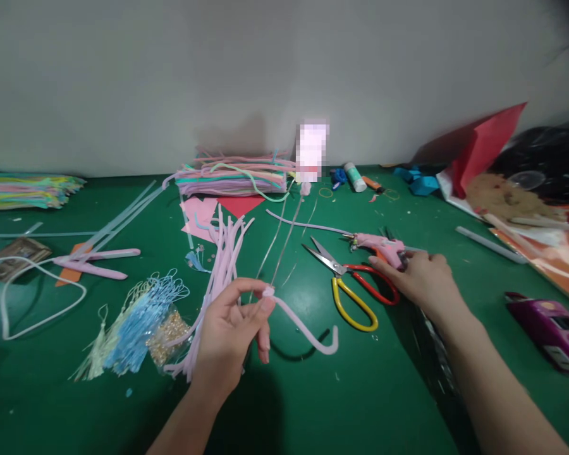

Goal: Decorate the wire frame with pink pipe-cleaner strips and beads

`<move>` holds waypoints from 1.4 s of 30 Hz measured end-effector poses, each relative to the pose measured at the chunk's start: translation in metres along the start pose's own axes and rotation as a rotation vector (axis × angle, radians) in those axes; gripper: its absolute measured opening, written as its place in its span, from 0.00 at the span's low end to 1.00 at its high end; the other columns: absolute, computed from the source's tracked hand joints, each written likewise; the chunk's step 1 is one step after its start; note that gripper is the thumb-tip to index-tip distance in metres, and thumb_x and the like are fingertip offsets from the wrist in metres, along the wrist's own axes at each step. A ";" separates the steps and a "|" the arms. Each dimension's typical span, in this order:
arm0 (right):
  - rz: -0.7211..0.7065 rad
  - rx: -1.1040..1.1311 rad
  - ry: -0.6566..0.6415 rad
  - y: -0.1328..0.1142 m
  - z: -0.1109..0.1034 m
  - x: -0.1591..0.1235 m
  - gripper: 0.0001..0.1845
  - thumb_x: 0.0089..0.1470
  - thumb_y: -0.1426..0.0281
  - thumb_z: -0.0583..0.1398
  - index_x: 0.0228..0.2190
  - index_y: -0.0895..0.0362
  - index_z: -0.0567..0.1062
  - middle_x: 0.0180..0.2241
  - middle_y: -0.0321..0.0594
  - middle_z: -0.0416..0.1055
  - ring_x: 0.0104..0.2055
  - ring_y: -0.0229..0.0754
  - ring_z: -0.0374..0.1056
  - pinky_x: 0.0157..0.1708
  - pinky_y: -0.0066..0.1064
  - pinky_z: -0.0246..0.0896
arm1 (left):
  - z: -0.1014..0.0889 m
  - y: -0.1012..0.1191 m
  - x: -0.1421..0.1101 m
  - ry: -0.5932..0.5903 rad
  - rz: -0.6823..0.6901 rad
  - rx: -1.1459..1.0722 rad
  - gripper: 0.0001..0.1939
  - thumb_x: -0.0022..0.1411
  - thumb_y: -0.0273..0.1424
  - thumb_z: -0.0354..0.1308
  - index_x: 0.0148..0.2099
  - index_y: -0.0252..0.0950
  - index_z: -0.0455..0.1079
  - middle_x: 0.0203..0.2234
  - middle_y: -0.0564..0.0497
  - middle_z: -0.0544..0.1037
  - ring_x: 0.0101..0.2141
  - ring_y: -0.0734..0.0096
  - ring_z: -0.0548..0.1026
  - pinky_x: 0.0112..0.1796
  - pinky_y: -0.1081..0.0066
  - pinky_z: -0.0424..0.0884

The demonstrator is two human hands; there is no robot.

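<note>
Between the thumb and forefinger of my left hand [234,322] is a pale pink pipe cleaner [308,333]. One end is coiled into a small knob at my fingertips; the rest runs right and bends up at its tip. A thin wire [287,243] stretches away from that knob toward the back. My right hand [427,284] is closed around the rear of a pink hot glue gun [374,242], whose nozzle points left. Just below the glue gun, scissors [358,306] with one red and one yellow handle lie with blades slightly apart.
Loose pink pipe cleaners [222,259] lie beside my left hand, near blue tassels [140,322] and a bag of gold beads [168,335]. Behind are a pipe cleaner bundle [232,180] and a blurred bright screen [312,148]. A purple device [547,332] sits right.
</note>
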State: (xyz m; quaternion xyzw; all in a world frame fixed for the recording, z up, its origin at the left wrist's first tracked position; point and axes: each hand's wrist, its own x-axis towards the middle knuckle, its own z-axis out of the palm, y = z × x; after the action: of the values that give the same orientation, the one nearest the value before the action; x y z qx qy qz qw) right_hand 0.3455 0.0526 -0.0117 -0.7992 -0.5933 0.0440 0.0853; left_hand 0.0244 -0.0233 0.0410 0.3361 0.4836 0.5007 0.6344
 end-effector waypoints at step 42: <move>-0.060 0.843 -0.842 -0.024 -0.067 -0.026 0.28 0.49 0.56 0.62 0.48 0.59 0.70 0.25 0.33 0.65 0.21 0.32 0.54 0.18 0.25 0.48 | 0.000 -0.007 0.034 -0.067 -0.064 -0.453 0.03 0.61 0.25 0.62 0.33 0.35 0.74 0.57 0.45 0.73 0.60 0.61 0.66 0.61 0.66 0.62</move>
State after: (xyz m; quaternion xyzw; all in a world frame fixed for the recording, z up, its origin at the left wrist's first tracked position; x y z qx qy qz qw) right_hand 0.3271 0.0289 0.0576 -0.5931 -0.5299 0.5864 0.1536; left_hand 0.0272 0.0079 0.0251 0.1860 0.3479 0.5648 0.7248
